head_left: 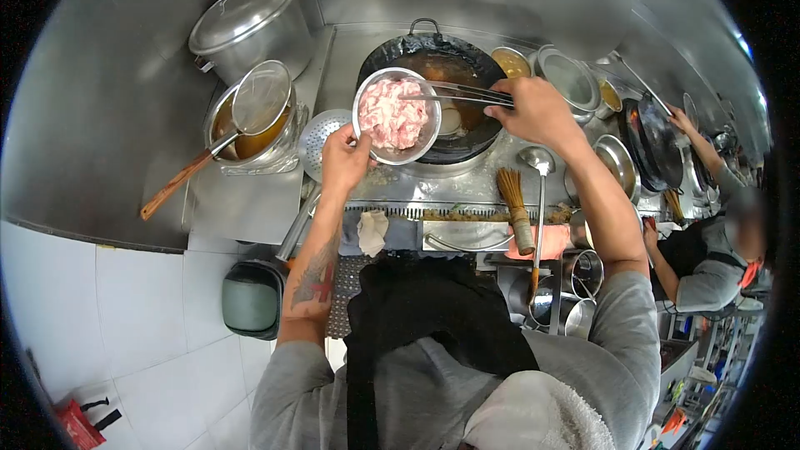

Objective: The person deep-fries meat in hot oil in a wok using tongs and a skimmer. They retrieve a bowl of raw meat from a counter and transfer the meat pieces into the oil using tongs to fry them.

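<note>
My left hand grips the rim of a round metal bowl with its fingers closed. Pale pink slices of raw meat fill the bowl, which is tilted toward me over the left side of a dark wok. Closed around a pair of metal tongs is my right hand, above the wok's right side. The tips of the tongs reach into the bowl and touch the meat. Some brownish liquid shows in the wok; the bowl hides part of its inside.
Left of the wok lies a perforated skimmer, beside a pot of oil with a wire strainer across it. A lidded stockpot stands behind. A ladle and bamboo brush lie front right. A co-worker handles another wok at far right.
</note>
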`<action>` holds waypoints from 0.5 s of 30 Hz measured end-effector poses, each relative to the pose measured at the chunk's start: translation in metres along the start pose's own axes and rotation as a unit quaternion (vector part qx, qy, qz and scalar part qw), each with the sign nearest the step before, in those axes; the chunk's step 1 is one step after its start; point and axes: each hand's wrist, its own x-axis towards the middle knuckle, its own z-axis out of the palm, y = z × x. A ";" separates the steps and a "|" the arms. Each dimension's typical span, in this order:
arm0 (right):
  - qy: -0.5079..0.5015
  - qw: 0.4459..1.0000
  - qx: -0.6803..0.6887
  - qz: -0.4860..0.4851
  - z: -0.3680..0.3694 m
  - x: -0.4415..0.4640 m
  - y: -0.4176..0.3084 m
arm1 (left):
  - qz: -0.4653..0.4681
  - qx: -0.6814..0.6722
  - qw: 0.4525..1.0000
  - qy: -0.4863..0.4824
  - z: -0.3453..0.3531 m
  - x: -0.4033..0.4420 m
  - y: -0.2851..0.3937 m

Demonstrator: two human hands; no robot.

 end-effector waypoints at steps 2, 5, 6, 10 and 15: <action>-0.002 0.998 -0.040 -0.042 0.002 -0.001 -0.010 | -0.023 0.055 0.998 -0.026 -0.002 0.003 0.008; 0.040 0.995 -0.080 -0.040 -0.003 -0.011 -0.015 | -0.081 -0.011 0.996 -0.038 -0.005 0.016 -0.022; 0.079 0.994 -0.075 -0.032 -0.006 -0.013 -0.016 | -0.079 -0.013 0.996 -0.037 -0.006 0.015 -0.026; 0.053 0.998 -0.043 0.011 -0.016 -0.012 -0.011 | -0.127 -0.028 0.991 -0.031 -0.015 0.010 -0.043; -0.040 0.994 -0.086 -0.062 0.044 0.000 -0.033 | -0.030 0.108 0.991 -0.076 -0.035 0.002 -0.032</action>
